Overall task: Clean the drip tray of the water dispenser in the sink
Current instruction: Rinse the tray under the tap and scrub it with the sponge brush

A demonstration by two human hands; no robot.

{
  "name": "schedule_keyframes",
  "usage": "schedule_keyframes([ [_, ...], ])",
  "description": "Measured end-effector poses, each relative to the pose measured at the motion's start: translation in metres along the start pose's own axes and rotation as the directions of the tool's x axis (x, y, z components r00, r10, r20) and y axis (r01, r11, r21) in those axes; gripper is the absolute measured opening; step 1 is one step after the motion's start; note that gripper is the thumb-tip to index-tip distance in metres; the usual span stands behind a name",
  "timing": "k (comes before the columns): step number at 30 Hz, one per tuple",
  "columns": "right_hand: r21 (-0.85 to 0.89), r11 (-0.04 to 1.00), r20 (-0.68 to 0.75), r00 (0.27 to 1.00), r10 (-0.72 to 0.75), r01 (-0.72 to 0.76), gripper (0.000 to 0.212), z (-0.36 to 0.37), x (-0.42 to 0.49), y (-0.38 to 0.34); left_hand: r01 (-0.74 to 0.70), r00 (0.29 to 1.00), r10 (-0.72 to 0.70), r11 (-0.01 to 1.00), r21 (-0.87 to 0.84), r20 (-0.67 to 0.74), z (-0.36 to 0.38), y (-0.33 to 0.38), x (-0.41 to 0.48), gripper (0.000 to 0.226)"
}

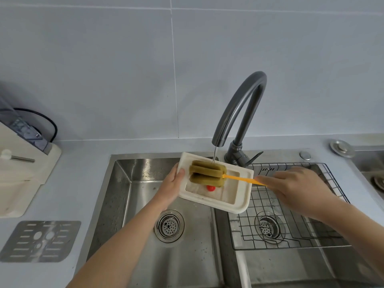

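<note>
My left hand [171, 187] grips the left edge of a white rectangular drip tray [242, 195], held tilted over the left basin of a steel double sink [124, 183]. A thin stream of water falls from the grey arched faucet [239, 113] onto the tray's far end. My right hand [295, 187] holds the orange handle of a sponge brush; its olive-green sponge head [206, 173] lies inside the tray. A small red float [211, 188] shows in the tray just below the sponge.
The white water dispenser [22, 163] stands at the left on the counter. A grey slotted tray cover [40, 241] lies in front of it. A wire rack [291, 215] sits in the right basin. Both basins have drain strainers.
</note>
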State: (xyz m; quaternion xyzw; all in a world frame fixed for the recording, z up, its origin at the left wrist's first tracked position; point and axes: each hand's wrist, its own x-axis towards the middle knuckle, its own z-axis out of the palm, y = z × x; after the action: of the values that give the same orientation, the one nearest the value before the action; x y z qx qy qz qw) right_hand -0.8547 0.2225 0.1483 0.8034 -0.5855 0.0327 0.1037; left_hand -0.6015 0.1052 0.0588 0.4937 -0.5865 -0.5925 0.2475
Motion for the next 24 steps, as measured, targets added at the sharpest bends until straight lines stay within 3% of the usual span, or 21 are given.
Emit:
schedule_keyframes([
  [3, 0.007, 1.000, 0.007, 1.000, -0.023, 0.023, 0.055, 0.013, 0.004, -0.008, -0.026, 1.000, 0.026, 1.000, 0.016, -0.011, 0.000, 0.003, 0.000, 0.041],
  [12, 0.024, 0.975, 0.075, 0.972, -0.222, 0.221, 0.060, 0.032, 0.006, -0.021, -0.003, 0.999, 0.005, 0.999, 0.040, -0.038, -0.009, 0.001, 0.005, 0.040],
  [18, 0.015, 0.973, 0.098, 0.968, -0.231, 0.231, 0.059, 0.009, 0.007, 0.003, -0.023, 0.999, 0.026, 0.997, 0.078, -0.027, -0.014, -0.009, 0.006, 0.037],
  [24, 0.139, 0.982, 0.010, 0.991, -0.133, 0.130, 0.027, 0.000, 0.006, 0.015, -0.037, 0.999, 0.040, 0.996, 0.083, -0.027, -0.016, -0.008, 0.005, 0.030],
])
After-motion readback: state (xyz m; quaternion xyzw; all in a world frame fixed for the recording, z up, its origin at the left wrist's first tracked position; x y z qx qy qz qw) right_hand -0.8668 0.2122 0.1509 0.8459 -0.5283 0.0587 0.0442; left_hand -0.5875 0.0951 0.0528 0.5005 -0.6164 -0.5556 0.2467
